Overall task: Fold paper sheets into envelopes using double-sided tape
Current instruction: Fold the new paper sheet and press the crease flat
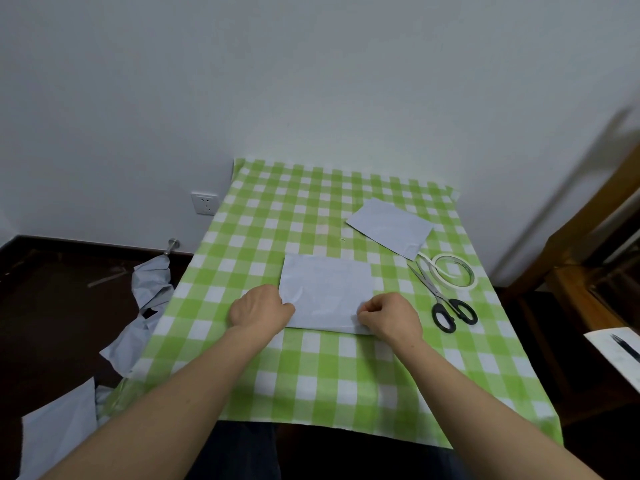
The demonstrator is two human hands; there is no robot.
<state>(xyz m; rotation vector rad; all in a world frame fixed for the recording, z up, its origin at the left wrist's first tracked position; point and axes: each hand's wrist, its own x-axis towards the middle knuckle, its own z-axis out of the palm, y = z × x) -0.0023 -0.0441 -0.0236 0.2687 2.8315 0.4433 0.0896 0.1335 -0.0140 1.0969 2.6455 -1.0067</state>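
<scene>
Head view.
- Paper sheet [325, 289] flat at centre of checked surface [311, 375], long axis left-right, just ahead of my hands.
- Left hand [258, 308]: fingers [285, 308] curled, pinching its left edge.
- Right hand [389, 315]: pinching near-right corner.
- Both hands equally near.
- Paper thin, pale, creased.
- Tape roll [453, 271] and scissors [446, 306] lie right, nearer right hand.
- 1 folded rectangle [389, 226] lies beyond.

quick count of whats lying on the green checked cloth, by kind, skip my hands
paper sheets: 2 (near sheet, far sheet)
scissors: 1
tape roll: 1
total: 4
</scene>
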